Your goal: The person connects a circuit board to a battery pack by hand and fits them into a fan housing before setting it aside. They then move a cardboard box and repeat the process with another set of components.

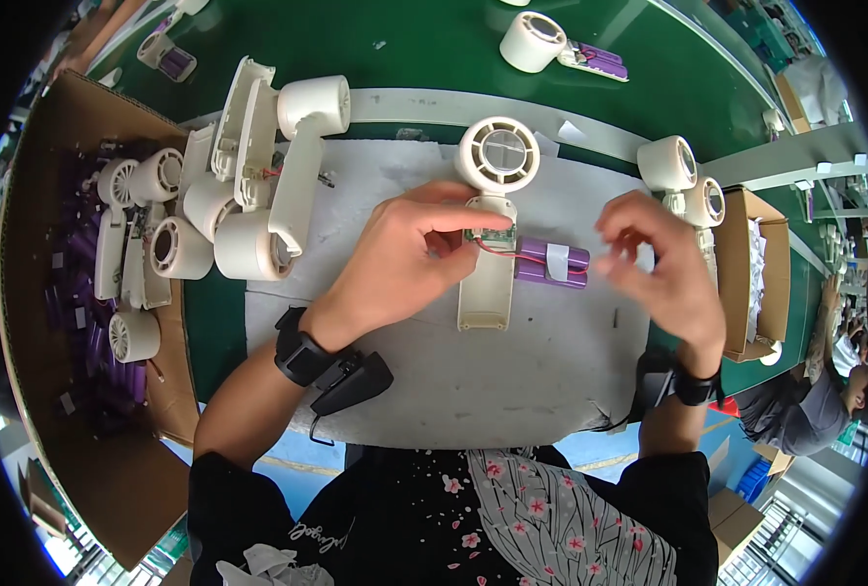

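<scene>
In front of me a cream handheld fan (485, 305) lies with its handle opened, its round head pointing away from me. A small green circuit board (498, 235) sits in the upper handle, and a red wire runs from it to a purple battery pack (566, 264) with a white tab, lying beside the handle on the right. My left hand (410, 249) grips the fan at the board, thumb and index finger closed there; the fingertips partly cover the wire's end. Just right of the battery pack, my right hand (663, 259) hovers with loosely bent, parted fingers, holding nothing.
A grey mat (405, 391) covers the green bench. Several fan bodies and handle shells (248, 186) are stacked at the left, beside a cardboard box (92, 107) of purple batteries. More fans (668, 164) stand at the right near a smaller carton (776, 283). Another opened fan (534, 41) lies beyond the rail.
</scene>
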`<action>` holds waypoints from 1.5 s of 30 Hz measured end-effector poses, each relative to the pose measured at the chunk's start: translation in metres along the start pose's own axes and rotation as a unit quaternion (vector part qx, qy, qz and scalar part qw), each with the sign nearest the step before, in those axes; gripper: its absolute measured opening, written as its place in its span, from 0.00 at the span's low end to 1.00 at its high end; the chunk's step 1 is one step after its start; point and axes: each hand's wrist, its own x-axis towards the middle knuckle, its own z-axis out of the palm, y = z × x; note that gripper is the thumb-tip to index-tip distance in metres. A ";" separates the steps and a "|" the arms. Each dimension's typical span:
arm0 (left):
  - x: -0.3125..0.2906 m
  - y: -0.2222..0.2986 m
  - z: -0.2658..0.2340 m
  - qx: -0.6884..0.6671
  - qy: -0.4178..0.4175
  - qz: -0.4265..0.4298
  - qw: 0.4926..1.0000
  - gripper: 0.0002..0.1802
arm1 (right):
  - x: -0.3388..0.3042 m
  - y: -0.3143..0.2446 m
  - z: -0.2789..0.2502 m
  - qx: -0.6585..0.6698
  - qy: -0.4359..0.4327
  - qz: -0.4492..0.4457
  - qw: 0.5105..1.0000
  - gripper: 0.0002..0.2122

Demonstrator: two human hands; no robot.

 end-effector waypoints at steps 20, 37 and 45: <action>0.001 0.002 -0.001 0.010 -0.013 -0.026 1.000 0.20 | -0.001 0.045 -0.036 0.337 0.286 -0.196 0.875 0.10; -0.002 0.002 0.000 0.012 0.021 -0.029 0.999 0.18 | 0.005 0.000 0.036 0.055 -0.169 -0.031 0.984 0.23; -0.002 0.000 0.001 0.023 0.032 -0.008 0.999 0.17 | 0.001 -0.014 0.030 0.431 -0.244 0.172 0.852 0.37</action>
